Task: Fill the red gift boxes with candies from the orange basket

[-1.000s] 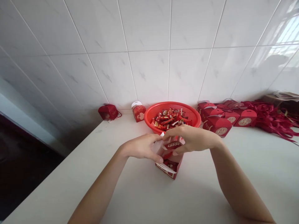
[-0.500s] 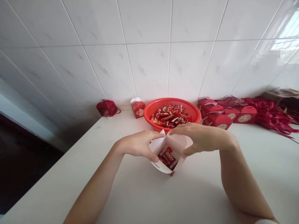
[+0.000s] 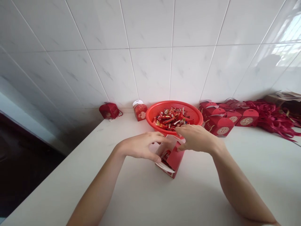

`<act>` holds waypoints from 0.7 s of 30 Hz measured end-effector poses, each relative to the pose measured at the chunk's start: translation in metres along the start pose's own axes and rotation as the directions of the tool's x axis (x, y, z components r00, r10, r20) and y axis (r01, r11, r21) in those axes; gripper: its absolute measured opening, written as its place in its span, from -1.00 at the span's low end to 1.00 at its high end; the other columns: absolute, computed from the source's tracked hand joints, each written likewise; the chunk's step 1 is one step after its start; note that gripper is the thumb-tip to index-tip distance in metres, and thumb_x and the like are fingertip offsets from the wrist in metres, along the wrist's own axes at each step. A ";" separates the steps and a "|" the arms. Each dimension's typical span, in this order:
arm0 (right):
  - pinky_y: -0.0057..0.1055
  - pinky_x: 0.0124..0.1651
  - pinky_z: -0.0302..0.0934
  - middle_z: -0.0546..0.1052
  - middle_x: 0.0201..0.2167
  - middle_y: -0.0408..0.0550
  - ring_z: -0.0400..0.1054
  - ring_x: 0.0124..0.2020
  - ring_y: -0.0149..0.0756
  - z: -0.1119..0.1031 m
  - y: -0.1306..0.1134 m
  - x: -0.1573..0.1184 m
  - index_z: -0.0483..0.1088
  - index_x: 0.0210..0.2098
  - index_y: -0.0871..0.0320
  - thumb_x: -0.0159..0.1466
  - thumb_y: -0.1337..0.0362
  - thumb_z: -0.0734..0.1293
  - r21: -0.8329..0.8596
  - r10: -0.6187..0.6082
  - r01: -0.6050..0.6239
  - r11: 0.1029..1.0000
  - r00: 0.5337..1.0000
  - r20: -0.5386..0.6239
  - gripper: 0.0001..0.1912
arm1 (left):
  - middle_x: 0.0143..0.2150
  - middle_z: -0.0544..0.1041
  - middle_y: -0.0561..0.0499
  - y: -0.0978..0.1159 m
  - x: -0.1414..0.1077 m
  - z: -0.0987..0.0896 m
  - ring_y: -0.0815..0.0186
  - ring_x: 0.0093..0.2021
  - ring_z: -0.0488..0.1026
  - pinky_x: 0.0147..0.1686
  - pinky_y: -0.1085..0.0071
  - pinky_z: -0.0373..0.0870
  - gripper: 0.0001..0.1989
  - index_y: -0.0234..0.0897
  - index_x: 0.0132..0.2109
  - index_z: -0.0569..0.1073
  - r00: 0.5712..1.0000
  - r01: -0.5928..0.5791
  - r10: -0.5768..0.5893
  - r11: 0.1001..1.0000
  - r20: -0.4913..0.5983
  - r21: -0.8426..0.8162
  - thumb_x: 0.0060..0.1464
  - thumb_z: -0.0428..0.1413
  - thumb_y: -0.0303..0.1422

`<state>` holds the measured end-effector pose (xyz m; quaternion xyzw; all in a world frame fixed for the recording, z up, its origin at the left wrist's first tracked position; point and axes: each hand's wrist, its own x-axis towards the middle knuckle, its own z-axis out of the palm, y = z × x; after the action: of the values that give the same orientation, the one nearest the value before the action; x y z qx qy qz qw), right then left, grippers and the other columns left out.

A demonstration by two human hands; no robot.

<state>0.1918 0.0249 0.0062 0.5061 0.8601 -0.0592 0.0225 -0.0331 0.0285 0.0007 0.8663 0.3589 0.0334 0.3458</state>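
Arched left hand [image 3: 143,145] at the open box [image 3: 176,159]

No complete word, brand or number could be read. The front red box [image 3: 217,126] in the right-hand group bears a round, pale gold emblem on one face and slanting gold lettering on the adjoining side, the latter too small to decipher. Round emblems of like pattern were noted on the rear right box [image 3: 245,114] and on a partly hidden box [image 3: 231,115] between them. A wrapper [image 3: 164,155] inside the open box [image 3: 176,159] carries pale characters, illegible. Print on the wrappers [image 3: 168,119] in the red basket [image 3: 150,117] is likewise unreadable.
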 end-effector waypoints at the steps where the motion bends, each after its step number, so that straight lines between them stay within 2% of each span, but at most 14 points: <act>1: -0.37 -0.45 0.00 0.48 -0.40 -0.06 0.37 -0.37 -0.19 -0.001 -0.001 0.000 0.32 -0.40 0.11 0.17 0.16 0.41 -0.014 0.005 -0.005 1.000 1.000 -0.001 -0.80 | 0.20 0.46 0.06 0.000 -0.001 0.000 0.12 0.19 0.36 0.11 0.35 0.27 -0.42 0.01 0.20 0.44 1.000 -0.026 0.026 1.000 -0.017 0.000 -0.01 0.28 -0.24; 4: -0.38 -0.47 -0.05 0.47 -0.45 -0.07 0.36 -0.41 -0.22 -0.001 -0.002 0.001 0.30 -0.43 0.11 0.17 0.19 0.40 -0.045 0.015 -0.015 0.999 1.000 0.005 -0.80 | 0.16 0.49 0.05 0.002 -0.002 0.000 0.14 0.16 0.38 0.11 0.35 0.27 -0.54 -0.03 0.11 0.51 0.997 -0.050 0.049 0.999 -0.056 -0.016 0.04 0.25 -0.16; 7: -0.39 -0.47 -0.06 0.45 -0.47 -0.07 0.36 -0.42 -0.22 0.002 -0.004 0.005 0.32 -0.41 0.12 0.17 0.19 0.41 -0.071 0.032 -0.031 0.997 0.999 0.008 -0.81 | 0.07 0.55 0.03 0.004 0.000 0.003 0.14 0.06 0.44 0.01 0.38 0.32 -0.54 -0.06 0.08 0.53 1.000 -0.017 0.017 0.999 0.003 -0.042 0.02 0.26 -0.08; 10: -0.40 -0.46 -0.06 0.44 -0.50 -0.08 0.37 -0.43 -0.22 0.003 -0.007 0.009 0.35 -0.38 0.14 0.16 0.24 0.40 -0.096 0.029 -0.023 0.995 0.998 0.057 -0.85 | -0.03 0.58 0.01 0.001 0.005 0.006 0.18 -0.07 0.49 -0.12 0.39 0.36 -0.58 -0.13 0.03 0.55 0.999 -0.001 0.003 0.999 0.039 -0.040 0.03 0.24 -0.11; 14: -0.43 -0.47 -0.07 0.42 -0.50 -0.14 0.33 -0.46 -0.30 0.002 -0.009 0.009 0.37 -0.35 0.14 0.16 0.32 0.36 -0.044 -0.074 0.080 0.996 0.988 0.132 -0.93 | -0.12 0.56 0.01 -0.003 0.014 0.011 0.22 -0.16 0.49 -0.23 0.39 0.36 -0.75 -0.23 -0.14 0.51 0.998 0.040 -0.040 0.999 -0.041 -0.006 0.06 0.17 -0.21; 16: -0.45 -0.48 -0.07 0.41 -0.49 -0.16 0.30 -0.47 -0.33 0.001 -0.008 0.007 0.38 -0.34 0.12 0.14 0.31 0.35 0.019 -0.124 0.122 0.992 0.976 0.181 -0.92 | -0.14 0.53 0.00 -0.004 0.017 0.014 0.21 -0.16 0.47 -0.27 0.39 0.34 -0.76 -0.24 -0.17 0.47 0.991 0.088 -0.082 0.995 -0.103 0.055 0.03 0.18 -0.23; 19: -0.45 -0.49 -0.05 0.42 -0.45 -0.17 0.29 -0.47 -0.34 0.001 -0.005 0.004 0.42 -0.31 0.09 0.11 0.27 0.37 0.097 -0.143 0.122 0.988 0.955 0.259 -0.86 | -0.10 0.49 -0.01 -0.004 0.021 0.019 0.19 -0.13 0.44 -0.29 0.38 0.32 -0.69 -0.21 -0.10 0.45 0.982 0.123 -0.105 0.987 -0.157 0.108 0.00 0.21 -0.24; 21: -0.45 -0.48 -0.03 0.43 -0.41 -0.16 0.31 -0.45 -0.33 0.000 -0.002 0.003 0.44 -0.25 0.09 0.10 0.25 0.38 0.122 -0.136 0.106 0.987 0.953 0.271 -0.80 | -0.04 0.47 -0.01 -0.006 0.024 0.021 0.19 -0.09 0.44 -0.26 0.39 0.34 -0.66 -0.16 -0.03 0.46 0.987 0.078 -0.062 0.991 -0.148 0.105 0.02 0.21 -0.26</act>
<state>0.1885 0.0260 0.0059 0.4396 0.8734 -0.1765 0.1129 -0.0119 0.0350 -0.0233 0.8662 0.4145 0.0639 0.2717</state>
